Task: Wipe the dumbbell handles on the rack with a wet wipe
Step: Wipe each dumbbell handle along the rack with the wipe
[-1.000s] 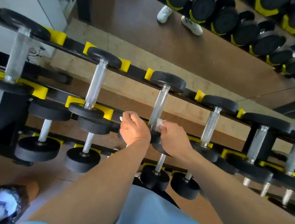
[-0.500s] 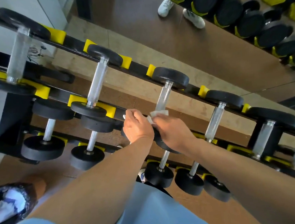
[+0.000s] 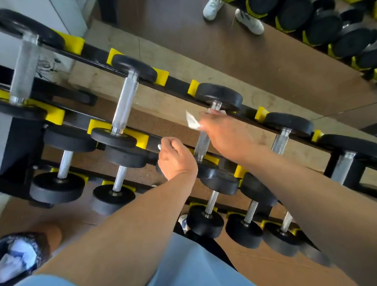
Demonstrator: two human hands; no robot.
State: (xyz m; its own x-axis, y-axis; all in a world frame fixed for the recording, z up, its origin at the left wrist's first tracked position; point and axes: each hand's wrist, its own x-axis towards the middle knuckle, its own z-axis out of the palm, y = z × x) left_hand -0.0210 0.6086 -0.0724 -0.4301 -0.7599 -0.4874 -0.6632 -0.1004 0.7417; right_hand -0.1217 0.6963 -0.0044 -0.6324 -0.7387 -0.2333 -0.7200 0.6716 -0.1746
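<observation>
Gripping wet wipe, right hand wraps dumbbell handle.

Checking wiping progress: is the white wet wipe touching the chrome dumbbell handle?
Touching: the head view shows the right hand wrapping the white wet wipe around the chrome dumbbell handle.

You're in a gym: a tiered rack with yellow cradles holds black dumbbells, and a wall mirror reflects more weights above the brown floor.

Dumbbells in row on rack; lower tier beneath; bin on floor, left.
</observation>
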